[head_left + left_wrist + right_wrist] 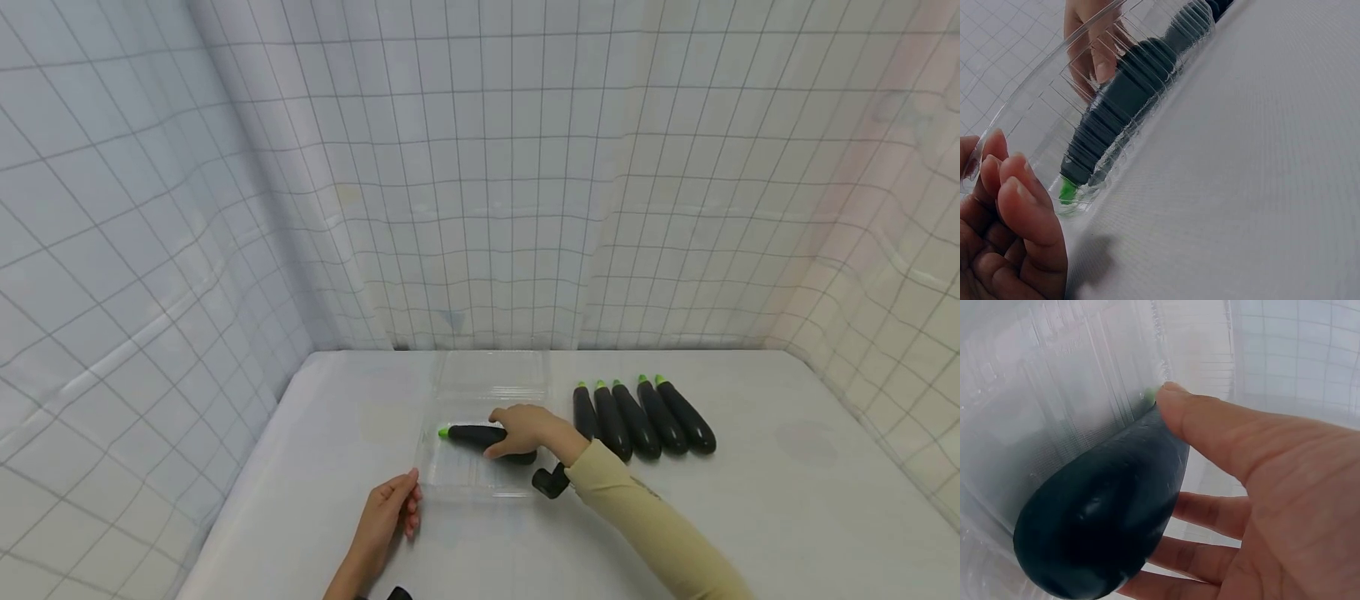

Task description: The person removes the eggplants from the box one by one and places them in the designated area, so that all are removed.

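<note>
A clear plastic clamshell container point(457, 479) lies on the white table with its lid point(491, 371) folded back, away from me. In its tray is a dark eggplant point(474, 435) with a green stem end pointing left. My right hand point(528, 427) grips this eggplant from above, thumb on one side and fingers on the other, as the right wrist view shows. At the tray's near left corner, my left hand point(387, 510) pinches the rim between thumb and fingers. Through the clear wall, the left wrist view shows the eggplant point(1125, 94) low in the tray.
Several more eggplants point(637, 421) lie side by side right of the container, green ends away from me. The nearest is partly hidden behind my right wrist. White grid-patterned curtains point(480, 167) surround the table point(787, 500) at the back and sides.
</note>
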The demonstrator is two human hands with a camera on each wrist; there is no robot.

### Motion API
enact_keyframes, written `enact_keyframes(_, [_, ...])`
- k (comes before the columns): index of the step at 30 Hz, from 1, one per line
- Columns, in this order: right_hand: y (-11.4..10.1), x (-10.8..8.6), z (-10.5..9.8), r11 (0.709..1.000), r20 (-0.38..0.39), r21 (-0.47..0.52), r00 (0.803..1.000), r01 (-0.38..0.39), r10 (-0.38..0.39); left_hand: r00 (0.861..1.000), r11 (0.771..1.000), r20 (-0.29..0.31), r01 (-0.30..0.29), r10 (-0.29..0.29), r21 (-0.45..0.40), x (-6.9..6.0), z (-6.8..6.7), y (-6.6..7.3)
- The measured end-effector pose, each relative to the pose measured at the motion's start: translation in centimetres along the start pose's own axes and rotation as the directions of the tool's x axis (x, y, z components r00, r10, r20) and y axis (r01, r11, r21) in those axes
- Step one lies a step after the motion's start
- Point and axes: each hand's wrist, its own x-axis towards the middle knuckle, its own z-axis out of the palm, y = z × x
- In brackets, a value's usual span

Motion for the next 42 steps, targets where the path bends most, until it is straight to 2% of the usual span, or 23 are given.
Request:
enact_keyframes(7, [-0.17, 0.46, 0.38, 0.999, 0.029, -0.027, 0.999, -0.027, 0.028, 1.0, 1.0, 0.02, 0.01, -0.01, 0.018, -0.15, -0.12, -0.18])
enact_keyframes(14, [-0.22, 0.66, 0.38, 0.999, 0.019, -0.047, 1.0, -0.02, 0.021, 1.0, 1.0, 0.007, 0.0, 0.0, 0.011, -0.15, -0.01, -0.1])
enact_keyframes(21, [-0.15, 0.72, 0.24, 0.998, 0.014, -0.057, 0.999, -0.035, 0.036, 1.0, 1.0, 0.024, -0.002, 0.002, 0.01, 0.07, -0.08, -0.12])
enact_keyframes(32, [0.02, 0.85, 0.53, 0.997, 0.011, -0.078, 1.0, -0.017, 0.018, 1.0, 1.0, 0.011, 0.025, -0.025, 0.004, -0.21, 0.1, 0.39])
enact_keyframes(42, [0.02, 0.96, 0.48, 0.997, 0.004, -0.078, 1.0, -0.019, 0.02, 1.0, 1.0, 0.026, -0.011, 0.01, 0.011, 0.03, -0.03, 0.06])
